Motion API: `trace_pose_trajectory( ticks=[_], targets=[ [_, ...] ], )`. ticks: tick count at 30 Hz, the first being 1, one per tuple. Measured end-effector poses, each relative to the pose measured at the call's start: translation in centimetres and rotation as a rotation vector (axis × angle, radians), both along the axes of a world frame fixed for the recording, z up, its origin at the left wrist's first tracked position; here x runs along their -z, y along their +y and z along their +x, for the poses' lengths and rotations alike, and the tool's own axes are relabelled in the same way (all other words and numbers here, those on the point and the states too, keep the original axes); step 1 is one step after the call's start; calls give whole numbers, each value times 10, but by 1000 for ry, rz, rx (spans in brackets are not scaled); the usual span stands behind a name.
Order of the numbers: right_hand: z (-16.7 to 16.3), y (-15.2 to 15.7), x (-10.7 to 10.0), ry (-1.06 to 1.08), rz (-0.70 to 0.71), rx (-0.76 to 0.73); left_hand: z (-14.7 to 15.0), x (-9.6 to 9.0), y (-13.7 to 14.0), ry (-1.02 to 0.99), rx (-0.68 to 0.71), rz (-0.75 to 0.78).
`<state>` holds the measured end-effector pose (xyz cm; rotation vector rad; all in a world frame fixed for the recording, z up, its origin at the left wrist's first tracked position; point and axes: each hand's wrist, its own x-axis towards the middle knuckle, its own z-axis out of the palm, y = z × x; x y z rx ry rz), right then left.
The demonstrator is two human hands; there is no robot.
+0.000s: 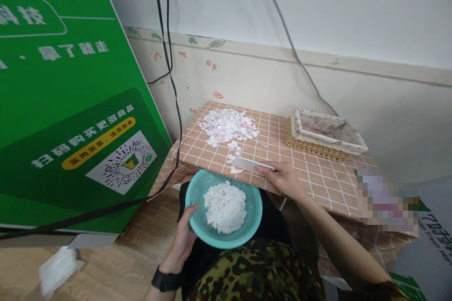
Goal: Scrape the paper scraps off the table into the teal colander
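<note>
My left hand (pixel 185 233) grips the left rim of a teal plastic colander (pixel 254 218), held over my lap just below the table's front edge. A heap of small white paper scraps (pixel 226 208), with a few pink bits, lies inside it. In my right hand (pixel 282 178) is a flat white card-like piece (pixel 251 165), its far end low over the table beside a few loose paper scraps (pixel 233 156). Behind these, a wide pile of white and pinkish paper scraps (pixel 228 126) is spread on the checked tablecloth (pixel 271 148).
A wicker basket (pixel 318 146) with a cloth lining stands at the table's back right. Close on the left rises a green cabinet (pixel 70 103), with a dark strap (pixel 178 122) hanging past the table corner. A grey cable (pixel 293 47) runs down the wall. White plastic (pixel 60 270) lies on the floor.
</note>
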<state>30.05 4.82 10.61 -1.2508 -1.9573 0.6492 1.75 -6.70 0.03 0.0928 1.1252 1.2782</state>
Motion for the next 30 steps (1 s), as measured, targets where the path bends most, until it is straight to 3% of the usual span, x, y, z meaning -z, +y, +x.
trace_pose_trajectory(
  ticks=[5,17,30],
  targets=[
    [-6,9,4,22,63,91,-2,-1,3,11,-3,-3],
    [-15,11,1,8,77,2,-8,-22,-11,-25,10,-25],
    [-25,0,0,24,59,-65,-4,-19,0,-45,-38,25]
  ],
)
